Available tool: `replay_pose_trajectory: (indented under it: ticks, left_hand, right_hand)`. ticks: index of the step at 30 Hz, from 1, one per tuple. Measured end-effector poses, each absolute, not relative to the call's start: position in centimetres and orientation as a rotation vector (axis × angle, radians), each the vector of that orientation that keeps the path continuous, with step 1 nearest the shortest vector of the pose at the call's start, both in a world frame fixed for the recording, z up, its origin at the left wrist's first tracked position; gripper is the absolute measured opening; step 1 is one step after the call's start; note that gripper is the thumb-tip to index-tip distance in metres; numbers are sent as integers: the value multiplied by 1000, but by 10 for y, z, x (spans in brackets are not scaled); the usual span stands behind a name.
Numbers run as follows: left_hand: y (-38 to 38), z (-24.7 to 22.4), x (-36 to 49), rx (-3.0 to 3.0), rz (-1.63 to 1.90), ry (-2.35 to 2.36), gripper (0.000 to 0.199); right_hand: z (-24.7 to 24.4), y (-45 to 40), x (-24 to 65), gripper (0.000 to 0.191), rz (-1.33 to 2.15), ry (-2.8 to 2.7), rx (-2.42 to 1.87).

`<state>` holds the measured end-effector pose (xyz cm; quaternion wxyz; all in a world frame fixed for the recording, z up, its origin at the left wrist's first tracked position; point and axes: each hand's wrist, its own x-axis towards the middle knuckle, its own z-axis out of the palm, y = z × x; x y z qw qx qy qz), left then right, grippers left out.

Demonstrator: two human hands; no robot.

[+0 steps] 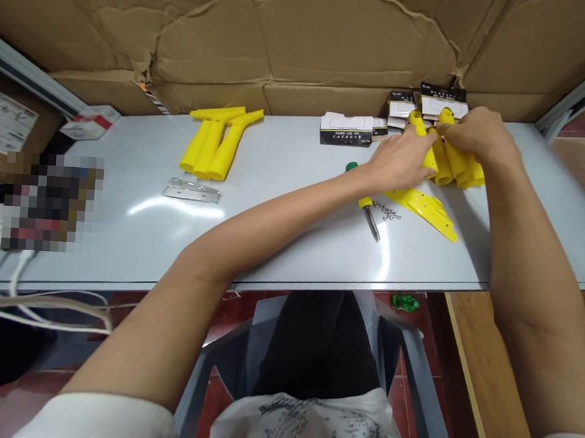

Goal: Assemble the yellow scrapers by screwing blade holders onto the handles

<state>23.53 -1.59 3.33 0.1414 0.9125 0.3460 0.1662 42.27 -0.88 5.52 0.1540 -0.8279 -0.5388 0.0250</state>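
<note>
My left hand (401, 158) is closed on a yellow handle (418, 124) at the right of the table. Beside it, my right hand (471, 133) has its fingers round the top of another yellow handle (447, 118). More yellow handles (455, 160) lie in a bunch between and below my hands. Flat yellow pieces (426, 210) are fanned out nearer the front edge. Small screws (387, 211) lie by a screwdriver (371, 219), whose middle my left forearm partly hides.
Yellow handles (210, 143) and silver blades (191, 190) lie at the left of the table (288, 138). Black and white cards (346, 129) stand near the cardboard (284, 45) at the back. White cables (18, 280) hang at the front left.
</note>
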Motion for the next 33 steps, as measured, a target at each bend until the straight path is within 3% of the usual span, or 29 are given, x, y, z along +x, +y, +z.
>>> replay_pose_trajectory:
  ticks: [6, 12, 17, 20, 25, 33]
  left_hand:
    - [-9, 33, 234, 2615, 480, 895, 35]
    - [-19, 35, 248, 2638, 454, 1007, 63]
    - [-10, 38, 247, 2756, 389, 949, 35]
    - [-6, 44, 240, 2721, 451, 812, 28]
    - [-13, 45, 235, 2621, 505, 675, 27]
    - [-23, 38, 243, 2596, 612, 913, 30]
  right_hand:
    - [62, -10, 419, 65, 126, -1330, -2431]
    - [61, -8, 427, 65, 138, -1263, -2410]
    - [62, -8, 430, 61, 159, -1255, -2389]
    - [63, -8, 431, 61, 155, -1240, -2377]
    - [62, -9, 427, 64, 151, -1238, -2372]
    - [59, -8, 417, 63, 198, -1310, -2378]
